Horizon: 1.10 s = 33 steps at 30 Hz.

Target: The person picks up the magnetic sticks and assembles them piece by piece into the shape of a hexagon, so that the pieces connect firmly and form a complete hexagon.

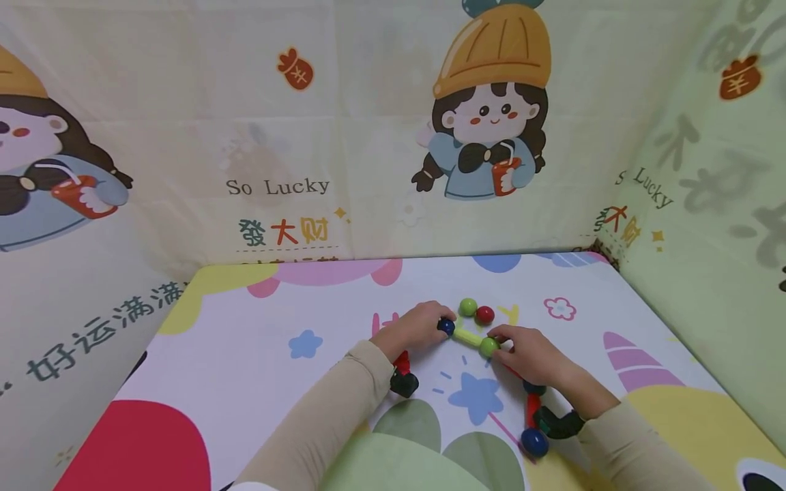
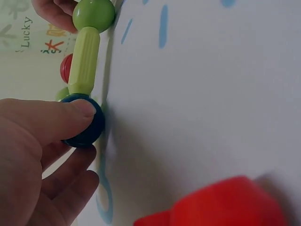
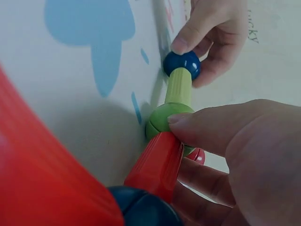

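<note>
My left hand [image 1: 422, 329] pinches a dark blue ball [image 2: 87, 123] between thumb and fingers. From that ball a yellow-green rod [image 1: 468, 337] runs to a green ball [image 1: 488, 347], which my right hand [image 1: 533, 356] pinches with its thumb on top. A red rod [image 3: 157, 165] leaves the green ball toward a second blue ball [image 3: 143, 209], partly under the right hand. Beyond it, another red rod [image 1: 533, 411] ends in a third blue ball [image 1: 535, 442] by the right wrist.
A loose green ball [image 1: 468, 307] and a red ball [image 1: 485, 314] lie beside each other behind the hands. A red piece [image 1: 402, 363] lies near the left wrist, partly covered. The patterned tabletop [image 1: 245, 341] is backed by a printed cloth [image 1: 381, 136].
</note>
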Available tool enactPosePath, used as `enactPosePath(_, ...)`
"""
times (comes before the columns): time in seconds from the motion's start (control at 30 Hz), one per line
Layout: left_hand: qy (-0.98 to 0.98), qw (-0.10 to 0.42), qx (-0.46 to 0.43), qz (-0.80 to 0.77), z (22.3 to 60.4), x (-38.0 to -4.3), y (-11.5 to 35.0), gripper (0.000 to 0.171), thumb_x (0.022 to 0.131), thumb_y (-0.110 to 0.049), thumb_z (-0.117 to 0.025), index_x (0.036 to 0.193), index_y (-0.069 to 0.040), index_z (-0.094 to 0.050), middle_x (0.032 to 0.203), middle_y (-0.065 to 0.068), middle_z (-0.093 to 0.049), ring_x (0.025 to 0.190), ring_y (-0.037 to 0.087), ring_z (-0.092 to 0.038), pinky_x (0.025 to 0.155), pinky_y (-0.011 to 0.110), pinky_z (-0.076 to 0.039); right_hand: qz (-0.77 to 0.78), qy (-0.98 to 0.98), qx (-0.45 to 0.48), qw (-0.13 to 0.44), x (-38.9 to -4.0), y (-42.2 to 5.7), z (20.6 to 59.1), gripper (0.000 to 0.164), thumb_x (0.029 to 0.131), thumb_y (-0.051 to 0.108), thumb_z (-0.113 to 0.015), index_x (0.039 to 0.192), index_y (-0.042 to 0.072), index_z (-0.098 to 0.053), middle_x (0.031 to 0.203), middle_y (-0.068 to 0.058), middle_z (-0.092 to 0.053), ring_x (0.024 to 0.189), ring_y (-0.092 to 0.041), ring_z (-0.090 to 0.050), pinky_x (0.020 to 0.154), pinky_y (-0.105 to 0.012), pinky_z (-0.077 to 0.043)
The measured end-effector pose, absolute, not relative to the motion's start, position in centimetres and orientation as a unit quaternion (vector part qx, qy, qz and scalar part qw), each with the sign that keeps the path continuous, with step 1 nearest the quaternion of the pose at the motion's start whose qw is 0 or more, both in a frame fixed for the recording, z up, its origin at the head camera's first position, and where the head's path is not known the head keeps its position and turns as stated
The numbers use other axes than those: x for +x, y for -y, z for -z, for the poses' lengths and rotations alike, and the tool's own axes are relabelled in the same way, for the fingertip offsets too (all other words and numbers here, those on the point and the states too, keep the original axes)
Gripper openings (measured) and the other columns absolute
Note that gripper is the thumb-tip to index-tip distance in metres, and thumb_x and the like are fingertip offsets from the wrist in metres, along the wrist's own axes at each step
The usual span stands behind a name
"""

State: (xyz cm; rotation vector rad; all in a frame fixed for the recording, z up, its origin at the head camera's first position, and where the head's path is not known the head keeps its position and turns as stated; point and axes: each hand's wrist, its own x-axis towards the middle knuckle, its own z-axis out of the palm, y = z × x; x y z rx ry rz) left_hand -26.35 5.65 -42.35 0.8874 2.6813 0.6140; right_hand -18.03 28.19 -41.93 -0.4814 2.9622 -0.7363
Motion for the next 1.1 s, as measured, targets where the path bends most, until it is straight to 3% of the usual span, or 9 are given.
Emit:
enactPosePath(0.47,-0.909,0.151,0.324,-0.216,42.3,-24.8,-4.8,0.038,0.089,-0.021,-0.078,0.125,-0.012,-0.066,0.109,-0.001,-0.061,0.1,0.013,-0.053,0.088,0.021,-0.049,0.232,-0.96,-0.158,0.02,-17.8,-28.5,41.8,0.032,0.09,0.011,-0.072,0.12,0.002,-0.067,0.103,-0.011,-0.069,0.085,-0.022,-0.063,0.079,-0.045,-0.055)
enactPosePath(0.6,-0.908,0.151,0.325,-0.217,42.4,-24.8,-4.7,0.039,0.09,-0.021,-0.078,0.125,-0.013,-0.066,0.11,-0.001,-0.061,0.1,0.013,-0.053,0.087,0.022,-0.049,0.232,-0.957,-0.168,0.04,-17.7,-28.9,41.6,0.038,0.091,0.01,-0.071,0.127,0.002,-0.064,0.105,-0.01,-0.067,0.086,-0.021,-0.061,0.078,-0.041,-0.055)
enactPosePath(0.77,-0.909,0.143,0.33,-0.211,42.5,-24.8,-4.9,0.038,0.09,-0.021,-0.078,0.125,-0.013,-0.067,0.11,-0.001,-0.061,0.1,0.012,-0.053,0.088,0.021,-0.048,0.229,-0.954,-0.176,0.077,-17.6,-29.8,41.2,0.046,0.091,0.014,-0.072,0.134,0.003,-0.06,0.096,-0.004,-0.063,0.079,-0.017,-0.053,0.063,-0.029,-0.047)
enactPosePath(1.1,-0.919,0.126,0.326,-0.186,42.4,-24.5,-5.2,0.044,0.092,-0.021,-0.074,0.135,-0.015,-0.062,0.126,0.002,-0.06,0.115,0.016,-0.054,0.098,0.025,-0.047,0.245,-0.951,-0.152,0.114,-17.1,-29.8,41.1,0.053,0.091,0.016,-0.072,0.14,0.004,-0.055,0.098,-0.005,-0.06,0.076,-0.017,-0.05,0.06,-0.028,-0.043)
